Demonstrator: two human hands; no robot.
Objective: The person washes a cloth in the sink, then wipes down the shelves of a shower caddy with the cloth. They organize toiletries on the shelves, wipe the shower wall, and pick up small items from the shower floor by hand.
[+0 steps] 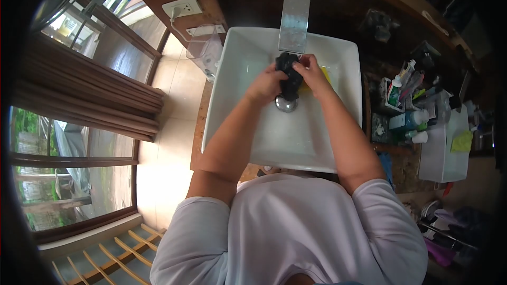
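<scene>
A dark, bunched-up wet-looking cloth is held between my two hands over the white sink, just below the end of the flat metal faucet. My left hand grips its left side with the fingers closed. On the other side, my right hand pinches the cloth's upper right part. Below the cloth's lower end sits the round chrome drain cover. Something yellow lies in the basin behind my right hand, partly covered by it. What kind of cloth it is cannot be made out.
Right of the sink, a holder with toothbrushes and tubes, a bottle of blue-green liquid and a white bin stand on the wooden counter. A clear plastic container is at the left, under a wall socket.
</scene>
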